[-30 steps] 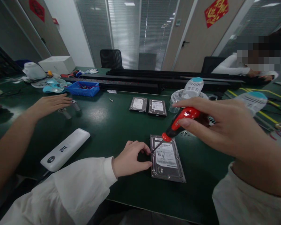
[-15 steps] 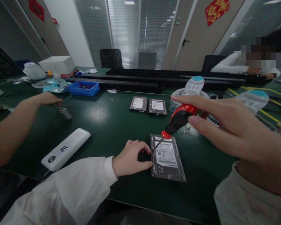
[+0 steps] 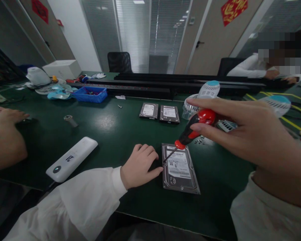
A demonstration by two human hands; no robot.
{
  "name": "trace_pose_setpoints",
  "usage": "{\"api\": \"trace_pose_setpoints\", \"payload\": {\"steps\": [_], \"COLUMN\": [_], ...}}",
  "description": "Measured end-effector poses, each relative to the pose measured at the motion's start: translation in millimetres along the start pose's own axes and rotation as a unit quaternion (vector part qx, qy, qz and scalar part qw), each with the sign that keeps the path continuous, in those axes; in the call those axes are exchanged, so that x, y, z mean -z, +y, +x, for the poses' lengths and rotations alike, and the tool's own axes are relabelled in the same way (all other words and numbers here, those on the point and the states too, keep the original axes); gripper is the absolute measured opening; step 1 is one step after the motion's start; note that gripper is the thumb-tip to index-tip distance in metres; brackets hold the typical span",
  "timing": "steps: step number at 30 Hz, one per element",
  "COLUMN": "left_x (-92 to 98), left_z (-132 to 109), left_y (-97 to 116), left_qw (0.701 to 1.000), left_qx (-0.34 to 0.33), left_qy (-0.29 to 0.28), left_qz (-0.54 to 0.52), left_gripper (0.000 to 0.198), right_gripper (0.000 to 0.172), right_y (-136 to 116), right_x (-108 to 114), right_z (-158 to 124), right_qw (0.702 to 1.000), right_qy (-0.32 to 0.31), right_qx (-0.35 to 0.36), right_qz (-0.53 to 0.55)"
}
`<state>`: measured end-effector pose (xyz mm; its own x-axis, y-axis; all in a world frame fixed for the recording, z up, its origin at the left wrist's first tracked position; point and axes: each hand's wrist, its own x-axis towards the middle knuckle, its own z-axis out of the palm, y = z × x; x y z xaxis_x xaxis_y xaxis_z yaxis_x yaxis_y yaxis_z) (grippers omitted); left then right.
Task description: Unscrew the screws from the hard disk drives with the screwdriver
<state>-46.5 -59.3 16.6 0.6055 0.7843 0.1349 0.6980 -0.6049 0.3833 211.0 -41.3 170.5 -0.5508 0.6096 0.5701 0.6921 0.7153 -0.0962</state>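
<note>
A hard drive point(image 3: 182, 184) lies flat, label up, on the green table in front of me. My right hand point(image 3: 243, 134) grips a red and black screwdriver point(image 3: 189, 132), its shaft slanting down to the drive's left edge. The tip rests at a spot on that edge. My left hand point(image 3: 140, 165) lies at the drive's left side, fingers apart and holding nothing. Its thumb tip reaches the drive's edge; whether it presses there I cannot tell. Several small screws point(image 3: 199, 140) lie just beyond the drive, partly behind the right hand.
Two more hard drives point(image 3: 148, 110) lie further back. A white power bank point(image 3: 72, 159) and a metal cylinder point(image 3: 70, 121) are on the left, near another person's arm point(image 3: 7, 140). A blue tray point(image 3: 90, 95) stands behind; small white fans point(image 3: 209, 89) stand at right. Another person point(image 3: 251, 67) sits at the far right.
My left fingers have uncurled and drawn back slightly from the screwdriver tip. My right hand has turned the handle a little. At left, the other person's hand has let go of the metal cylinder and withdrawn.
</note>
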Motion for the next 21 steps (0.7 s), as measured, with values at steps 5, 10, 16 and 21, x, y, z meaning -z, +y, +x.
{"api": "trace_pose_setpoints", "payload": {"steps": [5,10,16,21], "left_x": [-4.1,-3.8,-2.5,-4.0], "left_z": [-1.4,-0.3,0.5,0.6], "left_y": [-1.1,-2.2,-1.3,-2.0], "left_qw": [1.0,1.0,1.0,0.999], "left_qx": [0.0,-0.005,0.019,0.027], "left_qy": [-0.008,-0.01,-0.01,0.0], "left_qz": [0.005,0.009,-0.015,-0.031], "left_gripper": [0.029,0.034,0.031,0.027], "right_gripper": [0.043,0.021,0.019,0.041], "right_y": [-6.6,-8.9,-5.6,-7.6], "right_x": [-5.7,-2.3,-5.6,-6.8], "right_z": [2.7,5.2,5.3,5.8], "right_qw": [0.999,0.996,0.998,0.996], "right_qy": [-0.007,-0.044,-0.022,-0.055], "right_qx": [-0.005,0.037,0.014,-0.057], "right_qz": [-0.031,0.075,0.049,-0.047]}}
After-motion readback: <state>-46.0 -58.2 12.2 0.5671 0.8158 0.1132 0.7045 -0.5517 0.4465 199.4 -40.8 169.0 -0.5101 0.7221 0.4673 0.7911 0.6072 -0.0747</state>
